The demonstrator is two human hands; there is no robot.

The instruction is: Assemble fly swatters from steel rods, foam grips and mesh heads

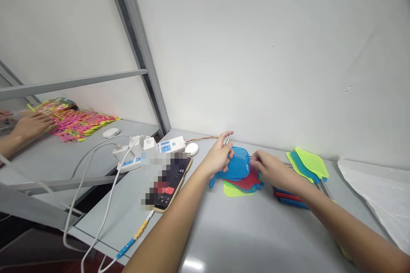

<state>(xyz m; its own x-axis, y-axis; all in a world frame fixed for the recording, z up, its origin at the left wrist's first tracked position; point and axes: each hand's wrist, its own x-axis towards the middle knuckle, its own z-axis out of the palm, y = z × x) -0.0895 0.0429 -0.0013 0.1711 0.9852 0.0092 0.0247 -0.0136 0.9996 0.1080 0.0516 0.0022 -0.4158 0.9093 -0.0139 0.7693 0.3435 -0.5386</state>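
Our left hand [219,158] is pinching a metal rod [228,138] over blue swatters [238,168], its long axis slanting toward the wall [272,72], our right hand [267,166] is curling beside them, grip unclear

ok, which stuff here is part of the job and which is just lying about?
Likely the job:
blue mesh paddles, at left hand and right hand
red mesh paddle, beneath
lime-and-teal stack

Likely just lying about:
phone
white power strip
round white device
plastic sheet (unsure)
pink-and-yellow pile, beside a co-worker's hand
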